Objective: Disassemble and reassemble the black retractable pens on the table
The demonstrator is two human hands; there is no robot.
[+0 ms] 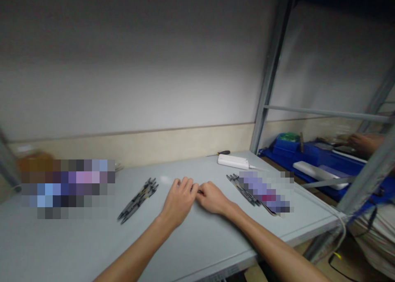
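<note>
My left hand [181, 199] and my right hand [212, 197] meet above the middle of the table, both closed with fingers curled. A small dark bit [200, 190] shows between them; the rest of it is hidden by the fingers, so I cannot tell what it is. To the left of my left hand lies a loose bundle of grey and black pens [138, 200], slanting across the tabletop. Right of my right hand rests another group of similar slim pens [243, 190], partly covered by a blurred-out patch.
A white power strip [233, 161] lies at the back right, with a black-handled screwdriver [224, 153] behind it. Blurred-out items stand on the left. A metal frame post [268, 76] rises at the table's right corner. Beyond it, another person's hand [364, 143] is over a blue surface.
</note>
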